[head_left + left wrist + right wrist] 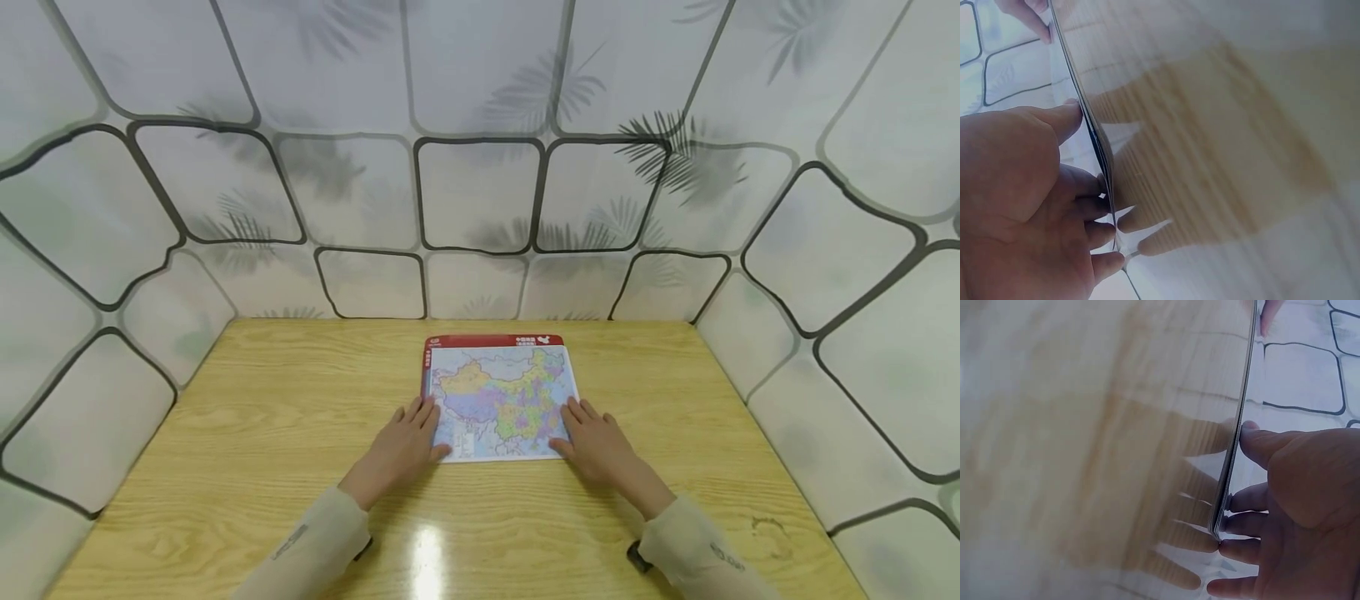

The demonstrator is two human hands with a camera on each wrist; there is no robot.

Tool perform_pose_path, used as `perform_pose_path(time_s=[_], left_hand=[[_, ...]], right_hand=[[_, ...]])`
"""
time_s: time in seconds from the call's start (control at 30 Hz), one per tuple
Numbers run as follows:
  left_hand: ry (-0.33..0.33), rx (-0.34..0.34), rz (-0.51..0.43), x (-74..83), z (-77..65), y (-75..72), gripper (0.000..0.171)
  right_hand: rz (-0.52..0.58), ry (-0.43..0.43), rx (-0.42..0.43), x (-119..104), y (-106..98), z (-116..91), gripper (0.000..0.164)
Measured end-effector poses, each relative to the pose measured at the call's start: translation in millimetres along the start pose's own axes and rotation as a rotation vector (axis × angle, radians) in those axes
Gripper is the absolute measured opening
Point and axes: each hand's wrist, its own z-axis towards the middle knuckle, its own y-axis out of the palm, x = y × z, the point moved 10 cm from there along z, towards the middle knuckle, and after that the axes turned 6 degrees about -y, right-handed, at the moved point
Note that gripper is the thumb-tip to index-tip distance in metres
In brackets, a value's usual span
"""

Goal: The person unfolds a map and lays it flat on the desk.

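A flat map board [498,396] with a red top band and coloured regions lies on the wooden table. My left hand [405,442] rests at its lower left corner, fingers along the left side and thumb on the near edge. At the opposite corner my right hand [600,446] lies the same way, thumb over the near edge. In the left wrist view the board's thin layered edge [1089,125] meets the thumb and extended fingers of the left hand [1022,206]. The right wrist view shows the right hand [1316,500] with fingertips against the board's edge [1235,437].
The glossy wooden table [285,417] reflects light and the hands. A pale wall covering [480,192] with dark outlined shapes and leaf prints rises at the back and both sides. A dark band [639,557] shows at the right sleeve.
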Motion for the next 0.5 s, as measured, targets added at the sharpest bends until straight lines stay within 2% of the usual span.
perform_pose_path(time_s=[0.5], left_hand=[[0.014, 0.017, -0.013, 4.6, -17.7, 0.0, 0.074]], right_hand=[[0.008, -0.011, -0.003, -12, -2, -16, 0.068]])
